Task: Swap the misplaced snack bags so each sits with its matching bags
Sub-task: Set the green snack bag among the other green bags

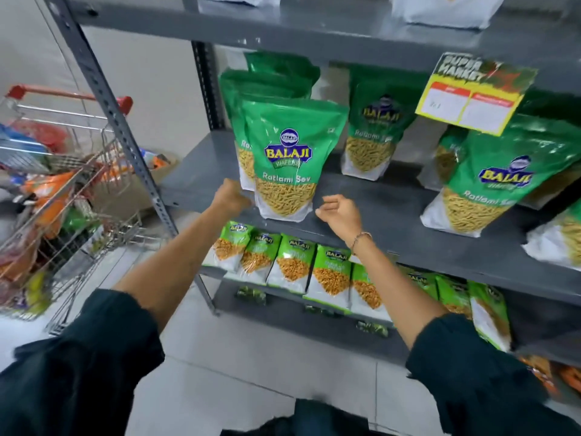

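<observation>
I am looking into a shop aisle with a pale tiled floor (267, 366) and a grey metal rack whose middle shelf (377, 212) runs across my view at chest height. On that shelf the front green bag (287, 158) stands upright near the left end, and I can read "BALAJI WAFERS" on its blue-and-yellow badge and "Ratlami Sev" below it, above a clear window of thin yellow strands. More green bags (251, 86) stand close behind it, one showing only "Ra" at its edge. Further right a second Ratlami Sev bag (374, 133) stands toward the back, and a third bag (490, 184) with the same Balaji badge leans at the right. A yellow price tag (468, 102) hangs from the shelf above; its green header reads something like "SUPER MARKET", the rest too blurred to read. My left hand (231, 196) is curled at the lower left corner of the front bag, touching it, though I cannot tell whether it grips it. My right hand (341, 212), a thin bracelet on its wrist, hovers loosely curled just right of the bag's base, holding nothing. The lower shelf carries a row of smaller light-green Balaji bags (292, 262) with orange-yellow snacks showing. At the left stands a wire shopping trolley (72, 190) with a red handle, filled with mixed packets.
</observation>
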A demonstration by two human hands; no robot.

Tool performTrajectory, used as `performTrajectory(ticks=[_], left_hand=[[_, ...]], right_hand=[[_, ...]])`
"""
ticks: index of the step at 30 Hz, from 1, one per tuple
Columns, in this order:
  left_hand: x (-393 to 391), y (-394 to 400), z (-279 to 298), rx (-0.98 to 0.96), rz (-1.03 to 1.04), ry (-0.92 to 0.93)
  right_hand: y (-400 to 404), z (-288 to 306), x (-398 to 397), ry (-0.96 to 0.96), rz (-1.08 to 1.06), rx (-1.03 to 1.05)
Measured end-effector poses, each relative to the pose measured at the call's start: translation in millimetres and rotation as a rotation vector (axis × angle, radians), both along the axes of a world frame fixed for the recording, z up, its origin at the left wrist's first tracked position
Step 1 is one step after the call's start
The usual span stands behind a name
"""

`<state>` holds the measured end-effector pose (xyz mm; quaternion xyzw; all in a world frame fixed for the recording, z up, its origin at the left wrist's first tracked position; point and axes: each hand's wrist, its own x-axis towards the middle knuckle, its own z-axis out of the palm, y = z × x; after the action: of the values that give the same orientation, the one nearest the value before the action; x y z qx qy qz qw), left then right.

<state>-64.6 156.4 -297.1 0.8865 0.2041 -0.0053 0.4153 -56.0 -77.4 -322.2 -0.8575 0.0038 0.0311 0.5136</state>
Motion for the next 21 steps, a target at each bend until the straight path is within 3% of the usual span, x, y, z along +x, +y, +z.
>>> performTrajectory(ticks=[3, 7, 14, 21], left_hand=[[11.5, 5.6, -21.6, -0.060, -0.150, 0.054], [24.7, -0.9, -33.3, 0.015, -0.206, 0.017], [28.4, -17.2, -26.4, 0.046, -0.186, -0.087], [45.2, -74.7, -27.7, 0.029, -0.289, -0.142]], right_hand=[[11.8, -15.1, 14.1, 0.006, 0.075, -0.024], [21.1, -24.6, 31.9, -0.037, 0.169, -0.048], [13.7, -34.9, 44.7, -0.068, 0.095, 0.090], [-54.4, -34.2, 39.9, -0.089, -0.022, 0.215]])
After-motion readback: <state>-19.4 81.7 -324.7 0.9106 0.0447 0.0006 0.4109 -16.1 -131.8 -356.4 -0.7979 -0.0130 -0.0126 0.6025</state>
